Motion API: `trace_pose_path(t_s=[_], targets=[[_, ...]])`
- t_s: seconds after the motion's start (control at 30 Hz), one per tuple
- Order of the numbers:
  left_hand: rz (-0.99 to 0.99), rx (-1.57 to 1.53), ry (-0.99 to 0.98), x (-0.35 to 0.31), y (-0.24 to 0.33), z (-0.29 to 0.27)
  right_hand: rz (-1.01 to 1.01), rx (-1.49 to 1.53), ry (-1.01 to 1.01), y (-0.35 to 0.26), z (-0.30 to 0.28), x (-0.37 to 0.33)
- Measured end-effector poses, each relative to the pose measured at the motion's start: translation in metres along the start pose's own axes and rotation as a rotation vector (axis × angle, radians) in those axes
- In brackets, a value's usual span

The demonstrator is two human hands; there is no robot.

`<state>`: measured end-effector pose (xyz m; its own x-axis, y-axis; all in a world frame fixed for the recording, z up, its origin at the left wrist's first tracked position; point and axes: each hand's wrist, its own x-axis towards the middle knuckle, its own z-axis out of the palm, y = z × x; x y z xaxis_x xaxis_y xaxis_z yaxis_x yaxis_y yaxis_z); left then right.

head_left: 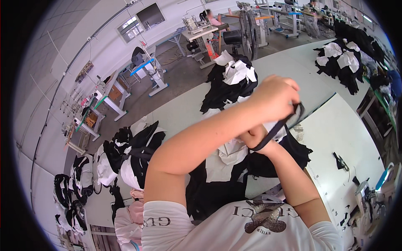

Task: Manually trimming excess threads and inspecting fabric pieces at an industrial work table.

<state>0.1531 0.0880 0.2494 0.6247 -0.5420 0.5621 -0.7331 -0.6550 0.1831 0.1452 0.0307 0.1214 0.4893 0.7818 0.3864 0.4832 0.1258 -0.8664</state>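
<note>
My left arm reaches across to the right, and my left hand point(277, 95) is closed on a black fabric strip point(274, 133). The strip runs down from that fist to my right hand point(256, 134), passing over its wrist. My right hand sits lower, with its fingers curled and partly hidden behind my left forearm; what lies in them cannot be made out. Beneath both hands, black cloth pieces point(217, 196) and white pieces point(220, 165) lie in a loose heap on the table.
More black and white piles lie on the long pale table point(180, 106), including a far pile point(230, 77) and a right-hand pile point(341, 60). A white board point(347, 125) holds a small black tool point(340, 161). Beyond stand a large fan point(247, 33), sewing machines point(193, 26) and a seated person point(214, 20).
</note>
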Motion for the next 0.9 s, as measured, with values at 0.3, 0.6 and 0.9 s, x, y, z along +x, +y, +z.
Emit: trace_pose_path(t_s=[0.3,0.6,0.9], targets=[[-0.553,-0.31,0.032,-0.005,-0.05,-0.019,-0.169,-0.101,0.078,-0.029,-0.011,-0.002],[-0.468,-0.896,-0.267,-0.008,-0.006,-0.043,0.195,0.354,0.146,-0.013,-0.011,-0.002],[-0.591,-0.249,-0.233,-0.073,-0.021,-0.045,0.289,0.558,0.225,-0.005,-0.009,-0.007]])
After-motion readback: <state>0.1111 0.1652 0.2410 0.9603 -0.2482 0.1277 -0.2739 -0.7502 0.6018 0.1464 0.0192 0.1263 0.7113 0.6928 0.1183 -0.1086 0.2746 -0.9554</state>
